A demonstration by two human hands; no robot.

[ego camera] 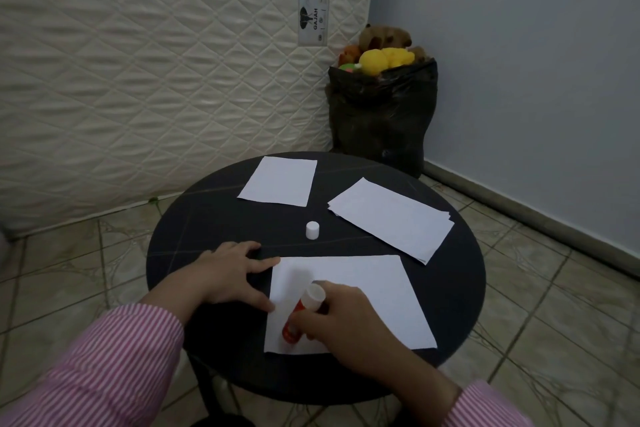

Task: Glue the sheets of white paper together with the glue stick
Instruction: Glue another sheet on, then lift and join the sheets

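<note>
Being gripped in the right hand (341,317), the glue stick (302,314) is being tilted over the nearest sheet (363,295), whose left edge is being pressed by the left hand's (227,274) spread fingers.

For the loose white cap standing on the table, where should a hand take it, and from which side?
Pinch the cap by its round side wall, coming straight down from above. It stands upright and alone on the black table, clear of the sheets, so thumb and finger fit on opposite sides.

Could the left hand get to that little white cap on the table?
Probably yes: the cap stands alone on bare table just beyond the left hand, nothing between, though that hand presses the sheet.
</note>
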